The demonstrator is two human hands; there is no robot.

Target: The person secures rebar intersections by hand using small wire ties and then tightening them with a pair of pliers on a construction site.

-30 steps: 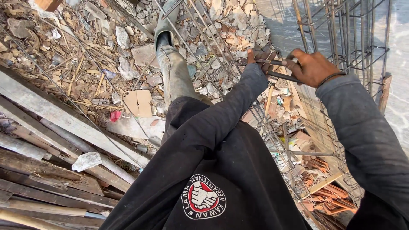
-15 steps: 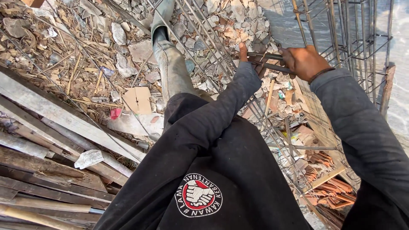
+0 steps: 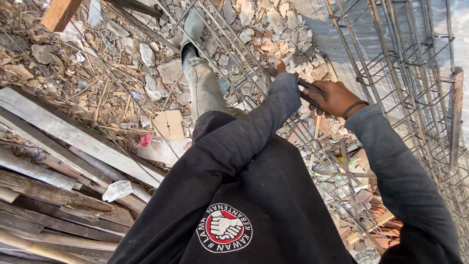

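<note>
Here: right hand (image 3: 331, 98) closed around dark tool handle (image 3: 309, 88), beside rebar cage (image 3: 410, 73); left hand (image 3: 279, 68) mostly hidden by sleeve, grip unclear, at the bars; rubble (image 3: 273, 29) beneath.

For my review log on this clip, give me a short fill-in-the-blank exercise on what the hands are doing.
1. The right hand grips a dark ____ tool.
2. The left hand rests on the steel ____ cage.
3. Grey wooden ____ lie stacked on the person's left.
4. Both arms wear ____ sleeves.

Missing words: metal; rebar; planks; black
</note>
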